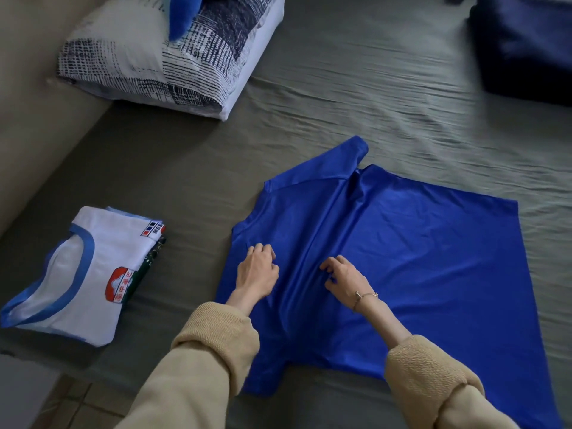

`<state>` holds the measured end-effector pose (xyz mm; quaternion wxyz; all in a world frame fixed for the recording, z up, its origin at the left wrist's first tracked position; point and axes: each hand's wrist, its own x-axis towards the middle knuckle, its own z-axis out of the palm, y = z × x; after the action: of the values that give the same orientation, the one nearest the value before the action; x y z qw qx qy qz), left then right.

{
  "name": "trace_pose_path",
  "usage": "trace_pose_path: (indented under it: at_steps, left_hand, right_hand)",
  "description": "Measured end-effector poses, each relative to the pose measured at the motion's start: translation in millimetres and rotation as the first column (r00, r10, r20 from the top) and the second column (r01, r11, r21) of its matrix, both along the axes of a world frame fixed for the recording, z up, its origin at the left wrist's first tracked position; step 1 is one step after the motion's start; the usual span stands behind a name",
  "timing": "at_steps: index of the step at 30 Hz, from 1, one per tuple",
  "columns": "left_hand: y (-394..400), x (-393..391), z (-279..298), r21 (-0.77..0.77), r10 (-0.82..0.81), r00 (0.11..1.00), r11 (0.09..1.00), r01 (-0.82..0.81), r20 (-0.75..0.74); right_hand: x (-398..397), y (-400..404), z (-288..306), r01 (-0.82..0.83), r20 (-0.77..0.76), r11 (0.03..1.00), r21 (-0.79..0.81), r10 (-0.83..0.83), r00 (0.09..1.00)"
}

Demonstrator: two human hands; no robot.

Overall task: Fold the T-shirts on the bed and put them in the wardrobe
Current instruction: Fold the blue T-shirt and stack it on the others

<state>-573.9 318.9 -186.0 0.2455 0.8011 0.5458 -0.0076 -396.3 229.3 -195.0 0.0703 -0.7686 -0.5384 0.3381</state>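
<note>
Bed (387, 97), grey-green wrinkled sheet, carries everything. Shiny royal-blue T-shirt (418, 258) lies spread near the bed's near edge, neck toward the left, hem toward the right; far sleeve sticks out, a long ridge of slack runs across the chest.

Handling, judged: thin, light, slick satin-like knit, limp; likely to slide and bunch under pressure. Best taken at shoulder seam and hem, pinched, not pushed.

Folded white T-shirt with blue collar trim and red badge (80, 274) tops a small stack by the near-left corner.

Left hand (258, 270) and right hand (343, 277): both on the chest, fingers curled, seemingly gathering cloth; true pinch uncertain.
</note>
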Motion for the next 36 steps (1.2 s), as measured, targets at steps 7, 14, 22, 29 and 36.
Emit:
trace_pose_path:
  at_steps: [7, 14, 22, 29, 36]
  left_hand:
    - [82.5, 55.2, -6.8, 0.012, 0.038, 0.999, 0.999, -0.038, -0.021]
    - [148.0, 110.5, -12.2, -0.009, 0.087, 0.989, 0.996, -0.089, -0.119]
    - [199.0, 130.7, -18.5, -0.23, 0.126, 0.991, 0.964, -0.135, -0.05]
    - [223.2, 119.3, -14.3, -0.591, 0.408, 0.881, 0.781, -0.202, 0.239]
    - [248.1, 95.1, -10.8, -0.702, 0.622, 0.674, 0.68, -0.213, 0.398]
  right_hand:
    - [77.7, 67.5, 3.7, 0.127, 0.068, 0.992, 0.016, -0.128, 0.99]
    - [130.0, 129.1, 0.6, 0.182, 0.176, 0.962, 0.205, -0.219, 0.96]
    - [152.9, 216.5, 0.8, 0.424, -0.147, 0.895, 0.137, -0.405, 0.902]
    - [160.9, 257.6, -4.0, 0.363, -0.066, 0.93, -0.055, -0.366, 0.928]
    - [148.9, 302.6, 15.0, 0.326, -0.465, 0.932, 0.161, -0.219, 0.858]
